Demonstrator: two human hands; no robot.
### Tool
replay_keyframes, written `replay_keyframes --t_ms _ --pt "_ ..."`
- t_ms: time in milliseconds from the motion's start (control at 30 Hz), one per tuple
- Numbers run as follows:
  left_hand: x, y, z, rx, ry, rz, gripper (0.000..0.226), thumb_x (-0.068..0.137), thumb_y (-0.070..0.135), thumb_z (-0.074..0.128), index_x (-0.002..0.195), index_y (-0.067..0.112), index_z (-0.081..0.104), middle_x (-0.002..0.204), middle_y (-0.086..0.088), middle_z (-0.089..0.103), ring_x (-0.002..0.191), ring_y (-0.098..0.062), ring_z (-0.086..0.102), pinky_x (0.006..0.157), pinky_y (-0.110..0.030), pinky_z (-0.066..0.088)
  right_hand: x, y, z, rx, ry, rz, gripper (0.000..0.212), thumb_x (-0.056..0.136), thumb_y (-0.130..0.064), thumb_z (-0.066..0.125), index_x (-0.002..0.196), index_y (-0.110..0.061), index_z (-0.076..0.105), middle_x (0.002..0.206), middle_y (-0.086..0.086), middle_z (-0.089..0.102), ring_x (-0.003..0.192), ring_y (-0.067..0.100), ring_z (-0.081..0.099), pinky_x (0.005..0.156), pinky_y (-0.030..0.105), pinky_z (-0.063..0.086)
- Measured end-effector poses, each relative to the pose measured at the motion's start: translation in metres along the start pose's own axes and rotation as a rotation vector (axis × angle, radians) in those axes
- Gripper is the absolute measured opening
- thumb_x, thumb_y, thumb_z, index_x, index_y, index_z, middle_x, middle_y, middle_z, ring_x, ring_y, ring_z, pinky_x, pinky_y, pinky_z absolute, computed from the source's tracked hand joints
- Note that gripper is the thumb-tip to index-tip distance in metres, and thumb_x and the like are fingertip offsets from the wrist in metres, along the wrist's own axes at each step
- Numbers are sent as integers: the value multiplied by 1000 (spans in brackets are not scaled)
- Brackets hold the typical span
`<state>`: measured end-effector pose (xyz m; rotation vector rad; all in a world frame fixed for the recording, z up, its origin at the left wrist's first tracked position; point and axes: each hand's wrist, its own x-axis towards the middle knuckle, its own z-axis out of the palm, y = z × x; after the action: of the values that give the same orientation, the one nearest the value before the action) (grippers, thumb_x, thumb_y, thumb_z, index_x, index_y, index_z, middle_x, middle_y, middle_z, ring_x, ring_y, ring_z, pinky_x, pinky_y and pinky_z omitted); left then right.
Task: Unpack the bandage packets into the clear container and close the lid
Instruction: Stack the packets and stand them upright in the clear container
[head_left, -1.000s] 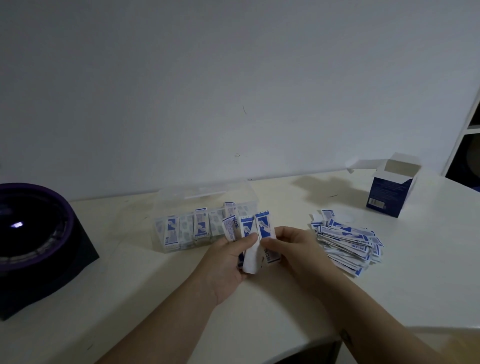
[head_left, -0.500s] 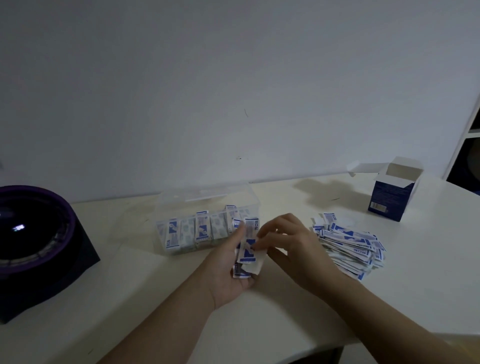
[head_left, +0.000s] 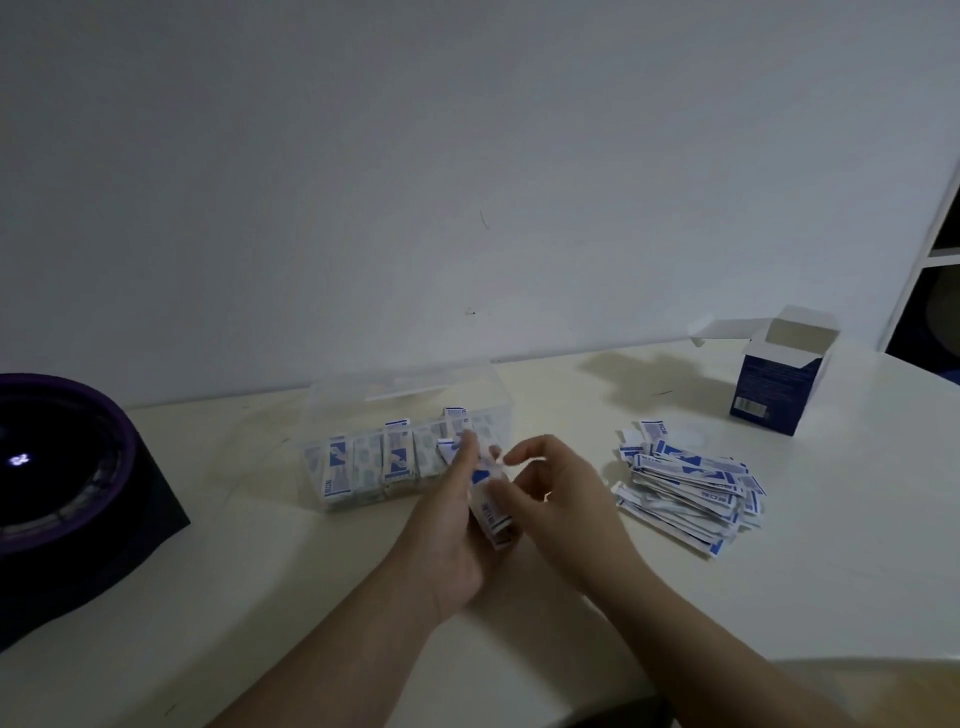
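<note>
Gripping bandage packets (head_left: 488, 506) in left hand (head_left: 447, 535), fingers curled round them, just before clear container (head_left: 405, 395) on surface (head_left: 260, 597). Touching packets' right side with right hand (head_left: 561, 499), fingers loosely bent; grip not determinable. Noting loose pile (head_left: 691, 488) lying rightward.

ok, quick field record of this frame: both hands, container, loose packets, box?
left hand: grips a small stack of packets, just in front of the container
right hand: at the stack, fingers curled; grip unclear through blur
container: clear, on the table, row of packets standing inside
loose pile: packets heaped on the table, right of the hands
box: blue and white, top flaps open, far right
far left: dark round object with purple rim
</note>
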<state>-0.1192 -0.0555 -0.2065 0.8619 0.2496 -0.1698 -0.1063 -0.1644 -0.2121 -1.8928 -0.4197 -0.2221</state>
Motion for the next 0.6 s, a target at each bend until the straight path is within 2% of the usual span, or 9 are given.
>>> replay_keyframes --t_ms 33,100,133,200,233,333,400,500,600 --pt "0 -2 1 15 7 3 34 89 39 53 107 12 64 92 -10 68 82 -21 63 72 -32 48 -1 1 3 -74 -16 -38 11 81 -24 70 83 -27 59 57 -9 55 51 -1 50 52 12 33" --pt "-1 -4 1 9 38 15 22 95 27 48 95 11 62 76 -6 65 65 -17 62 60 -27 48 5 1 -6 -204 -19 -101 11 77 -30 72 76 -28 61 57 -11 49 54 0 47 53 14 30" --pt "-2 -3 2 -19 51 11 21 97 22 45 90 11 61 74 -6 63 61 -16 61 55 -25 48 10 1 -16 -243 3 -111 10 78 -31 72 76 -29 62 58 -12 47 54 1 46 53 14 30" --pt "0 -1 0 -81 70 -1 23 98 18 43 86 10 61 76 -6 63 56 -16 65 52 -23 51 24 7 -51 -333 57 -73 5 82 -31 69 84 -27 66 65 -12 53 58 0 48 57 15 36" --pt "0 0 0 -98 69 -5 23 98 17 42 86 10 61 74 -5 63 53 -15 66 55 -25 53 30 12 -72 -409 55 -28 10 83 -30 67 92 -25 68 73 -11 59 63 0 52 63 17 42" --pt "1 -1 2 -105 64 -31 21 98 17 43 86 12 60 67 -1 56 52 -12 59 66 -32 50 43 31 -132 -738 -196 206 37 84 -33 67 117 -16 61 105 1 66 87 13 61 82 26 49" --pt "1 -3 3 -83 63 -39 20 97 18 44 87 12 61 70 0 54 59 -12 55 67 -33 48 46 40 -154 -840 -372 370 51 80 -40 70 123 -15 57 114 3 64 95 16 61 89 29 50" --pt "0 -5 4 -59 73 -34 21 97 19 45 90 12 63 74 -1 55 65 -13 53 67 -33 48 52 46 -161 -804 -421 448 56 72 -46 76 118 -19 59 108 1 64 91 15 63 87 31 53" --pt "-3 -4 4 -56 77 -25 21 98 18 44 90 11 62 75 -1 55 66 -13 53 67 -34 48 52 43 -150 -762 -446 448 41 72 -42 77 104 -22 59 96 -1 66 78 12 65 70 25 55"
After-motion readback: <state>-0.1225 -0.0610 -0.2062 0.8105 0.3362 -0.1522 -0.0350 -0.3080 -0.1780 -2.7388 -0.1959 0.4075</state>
